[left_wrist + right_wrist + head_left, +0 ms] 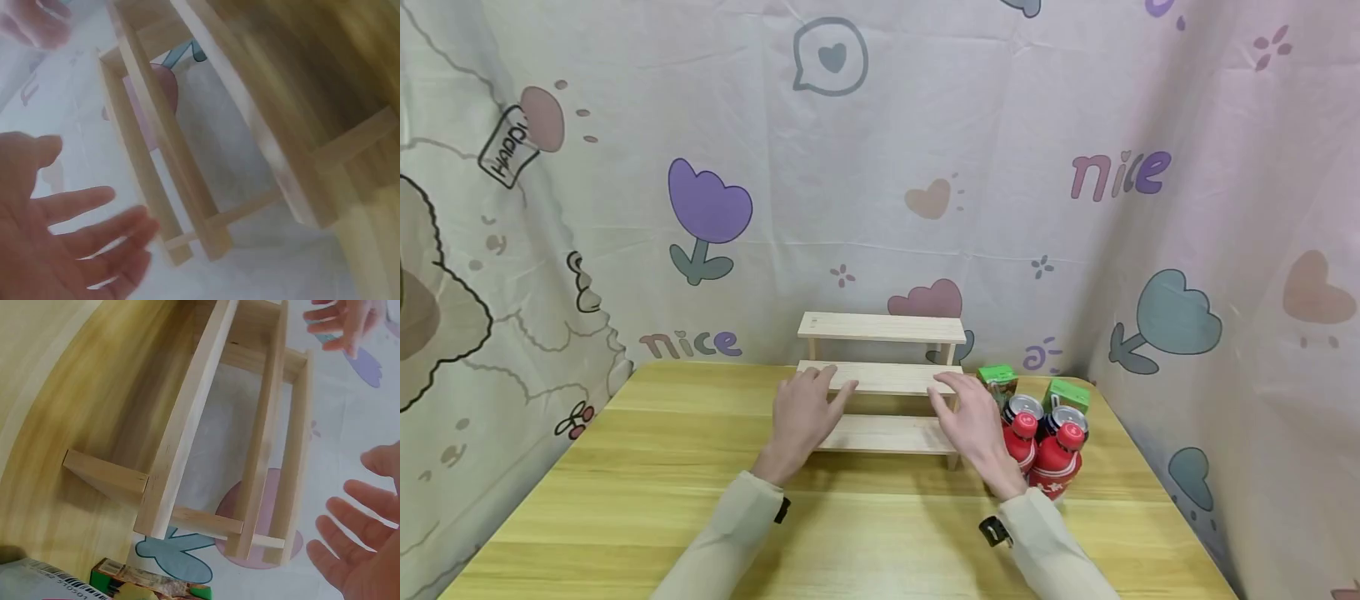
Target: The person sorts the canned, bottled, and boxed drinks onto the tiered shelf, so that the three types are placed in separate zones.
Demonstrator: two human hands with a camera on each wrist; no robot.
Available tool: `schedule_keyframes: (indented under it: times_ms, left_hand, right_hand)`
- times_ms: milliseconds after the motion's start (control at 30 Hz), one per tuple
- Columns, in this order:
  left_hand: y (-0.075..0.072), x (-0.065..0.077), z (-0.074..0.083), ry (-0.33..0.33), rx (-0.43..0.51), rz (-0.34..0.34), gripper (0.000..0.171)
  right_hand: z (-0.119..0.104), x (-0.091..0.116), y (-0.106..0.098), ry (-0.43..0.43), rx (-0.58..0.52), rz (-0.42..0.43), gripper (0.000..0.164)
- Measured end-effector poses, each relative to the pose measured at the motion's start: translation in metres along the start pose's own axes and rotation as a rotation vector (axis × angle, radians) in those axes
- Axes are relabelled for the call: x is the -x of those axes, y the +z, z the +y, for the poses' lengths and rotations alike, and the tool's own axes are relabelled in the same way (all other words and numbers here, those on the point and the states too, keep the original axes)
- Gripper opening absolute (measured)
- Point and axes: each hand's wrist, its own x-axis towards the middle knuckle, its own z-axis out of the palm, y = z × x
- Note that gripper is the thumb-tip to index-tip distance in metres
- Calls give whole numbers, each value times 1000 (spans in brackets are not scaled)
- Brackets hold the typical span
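Observation:
A three-tier pale wooden rack [880, 327] stands on the table near the cloth backdrop. My left hand [805, 412] hovers over its left side, fingers spread, holding nothing. Over the right side is my right hand [976, 421], its fingers likewise apart and holding nothing. In the left wrist view, a gap shows between the left hand [69, 231] and the rack's boards [250, 119]. The right wrist view likewise shows the right hand [362, 544] apart from the rack [190, 419]. The right forearm partly hides a red bottle [1019, 446] in the head view.
Right of the rack stand another red bottle [1060, 462], two dark cans with silver tops [1024, 406] and two green-topped cartons [997, 377], grouped closely. The wooden table [647, 467] extends left and forward. Printed cloth [865, 167] hangs behind and at both sides.

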Motion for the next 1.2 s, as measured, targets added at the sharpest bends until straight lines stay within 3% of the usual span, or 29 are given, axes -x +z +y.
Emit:
schedule_keyframes:
  times_ms: [133, 367, 533, 667, 933, 1067, 1200]
  left_hand:
    - [1, -1, -8, -63, 183, 12, 49]
    - [7, -4, -30, -186, 457, -14, 34]
    - [9, -1, -42, -249, 637, -9, 26]
    - [10, 2, -50, -315, 758, -60, 28]
    - [17, 9, -69, -397, 860, -169, 26]
    - [23, 10, -79, -400, 828, -224, 29]
    - [28, 13, -86, -389, 789, -279, 32]
  right_hand:
    - [1, 3, -7, 31, -136, 76, 22]
    - [1, 11, -25, 180, -390, 134, 16]
    - [-1, 16, -41, 245, -417, 170, 16]
    - [8, 20, -51, 260, -457, 206, 17]
    - [21, 32, -66, 361, -516, 268, 16]
    - [27, 36, -71, 393, -558, 262, 15]
    - [32, 40, -75, 469, -584, 188, 20]
